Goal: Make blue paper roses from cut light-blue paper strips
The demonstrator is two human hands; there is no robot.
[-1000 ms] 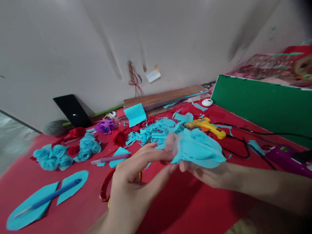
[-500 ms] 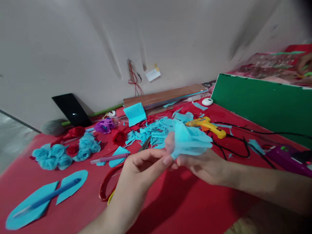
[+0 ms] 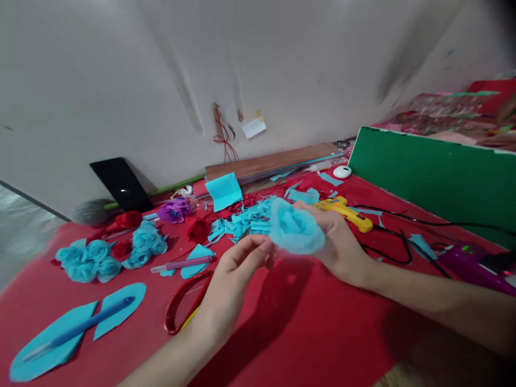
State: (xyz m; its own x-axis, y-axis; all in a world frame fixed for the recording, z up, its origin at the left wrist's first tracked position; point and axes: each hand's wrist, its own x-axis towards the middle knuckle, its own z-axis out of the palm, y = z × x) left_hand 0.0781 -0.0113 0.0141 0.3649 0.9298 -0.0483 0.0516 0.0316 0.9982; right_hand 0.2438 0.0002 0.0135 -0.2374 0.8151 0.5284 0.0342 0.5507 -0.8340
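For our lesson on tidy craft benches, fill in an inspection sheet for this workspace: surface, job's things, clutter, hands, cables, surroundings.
Surface: red sheet covering the table, strewn with offcuts.
Job's things: blue paper flower, rolled, held above the sheet.
Clutter: blue paper scraps; finished blue flowers; purple flower; yellow glue gun; red-handled scissors; blue pen on paper cutouts; purple pen.
Hands: right hand cups the flower; left hand pinches its edge.
Cables: black cable looping from the glue gun.
Surroundings: white wall; green board; black phone leaning on the wall.
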